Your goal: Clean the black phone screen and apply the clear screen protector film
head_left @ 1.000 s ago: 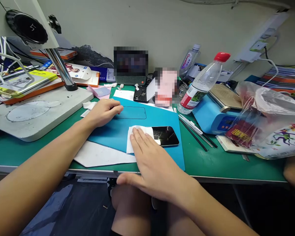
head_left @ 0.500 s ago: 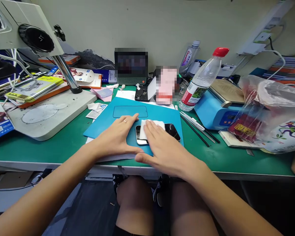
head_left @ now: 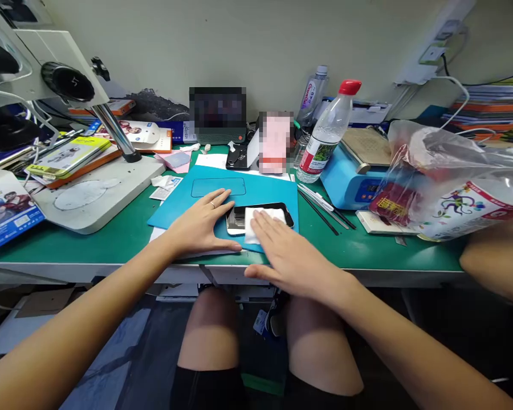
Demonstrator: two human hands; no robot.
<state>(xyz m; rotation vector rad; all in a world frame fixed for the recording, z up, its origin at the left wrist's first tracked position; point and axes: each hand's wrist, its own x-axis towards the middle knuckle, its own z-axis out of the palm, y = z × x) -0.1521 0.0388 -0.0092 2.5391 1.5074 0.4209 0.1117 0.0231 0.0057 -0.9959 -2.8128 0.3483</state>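
A smartphone (head_left: 236, 221) lies face up on a blue mat (head_left: 175, 210), its glass dark with pale reflections at the left end. Across its middle and right part rests a folded white wipe (head_left: 251, 230), which my right hand (head_left: 286, 247) presses down under flat fingers, thumb held out to the side. My left hand (head_left: 200, 225) is spread at the phone's left end, fingers apart and nothing in them. Whether its fingertips touch the phone's edge I cannot tell. A phone outline (head_left: 219, 187) is printed on the mat behind the phone.
A microscope stand (head_left: 98, 199) fills the left side. Behind the mat are a black phone-like part (head_left: 238, 157) and a pink phone (head_left: 275, 142). To the right are thin tools (head_left: 325, 208), a red-capped bottle (head_left: 325, 139), a blue device (head_left: 346, 182) and a plastic bag (head_left: 444, 188). Another person's arm (head_left: 496, 262) shows at right.
My right hand has slid the wipe rightward along the phone, uncovering more of its left end. The left hand stays by the phone. The whole view has shifted slightly.
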